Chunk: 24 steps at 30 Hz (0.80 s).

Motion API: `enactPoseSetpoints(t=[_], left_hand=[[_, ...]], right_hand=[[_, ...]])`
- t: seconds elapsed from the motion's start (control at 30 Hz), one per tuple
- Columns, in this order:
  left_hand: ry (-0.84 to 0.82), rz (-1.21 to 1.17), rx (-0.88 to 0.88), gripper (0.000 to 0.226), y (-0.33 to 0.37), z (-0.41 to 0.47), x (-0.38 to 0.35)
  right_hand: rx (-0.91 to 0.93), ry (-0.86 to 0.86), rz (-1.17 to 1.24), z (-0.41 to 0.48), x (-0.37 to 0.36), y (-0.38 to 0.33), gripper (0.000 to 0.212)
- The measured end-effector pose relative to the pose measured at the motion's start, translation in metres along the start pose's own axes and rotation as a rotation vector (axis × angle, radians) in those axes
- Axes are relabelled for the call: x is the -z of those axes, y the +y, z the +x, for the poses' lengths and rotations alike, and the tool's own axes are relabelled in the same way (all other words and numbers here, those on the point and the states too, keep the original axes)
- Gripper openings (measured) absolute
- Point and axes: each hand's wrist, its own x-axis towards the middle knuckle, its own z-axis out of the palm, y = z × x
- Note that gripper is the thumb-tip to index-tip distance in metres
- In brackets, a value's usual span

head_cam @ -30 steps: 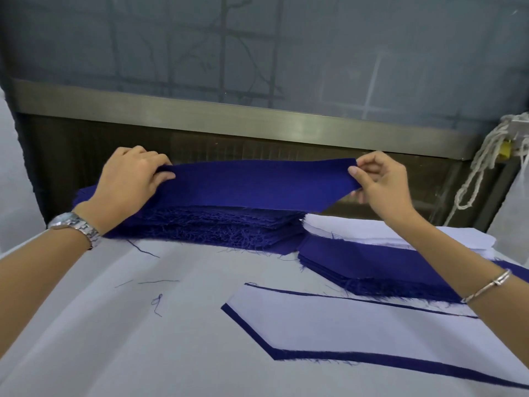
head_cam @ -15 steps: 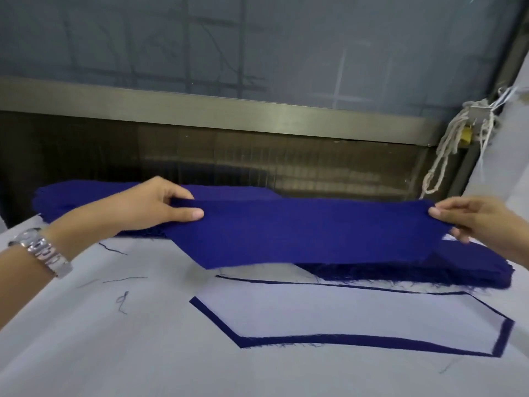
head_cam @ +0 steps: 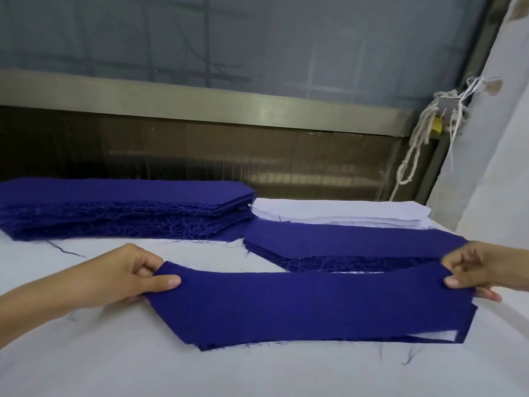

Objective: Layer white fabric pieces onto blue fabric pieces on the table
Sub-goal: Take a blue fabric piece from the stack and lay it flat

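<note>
Since half a second ago, the blue piece (head_cam: 309, 305) has been brought down from in front of the stacks and is now laid low over the near middle of the bench (head_cam: 257, 373).

Head view: the left end of the piece is pinched by the left hand (head_cam: 134, 277), thumb on top and fingers curled beneath. The right end is pinched the same way by the right hand (head_cam: 481, 270).

Along the far edge two blue stacks are counted: a tall stack (head_cam: 123, 207) toward the far left corner and a lower stack (head_cam: 343, 245) to its right. One white stack (head_cam: 337, 213) is set just behind the lower one. Loose threads (head_cam: 65, 249) are scattered on the bench. A knotted rope (head_cam: 415, 144) is hung beyond the far right corner, below a metal rail (head_cam: 200, 101).

One white piece (head_cam: 429, 336) is almost wholly hidden under the held piece, and only a sliver is seen at its lower right corner. The tall stack and both forearms are cut off by the frame. The pieces in each stack cannot be counted.
</note>
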Motion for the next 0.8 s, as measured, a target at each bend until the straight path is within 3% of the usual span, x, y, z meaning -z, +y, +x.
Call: enactPoseSetpoints(t=[0.13,0.43,0.8], left_hand=[[0.081,0.104,0.034,0.060,-0.003,0.000,-0.003],[0.150,0.242,0.044,0.059,-0.002,-0.001,-0.009],[0.227,0.343,0.053,0.053,-0.004,0.004,-0.013]], right_hand=[[0.011,-0.080,-0.028,0.009,-0.009,-0.004,0.033],[-0.050,-0.035,-0.135,0.017,0.000,0.024,0.043],[-0.026,-0.084,-0.075,0.019,-0.007,0.016,0.044]])
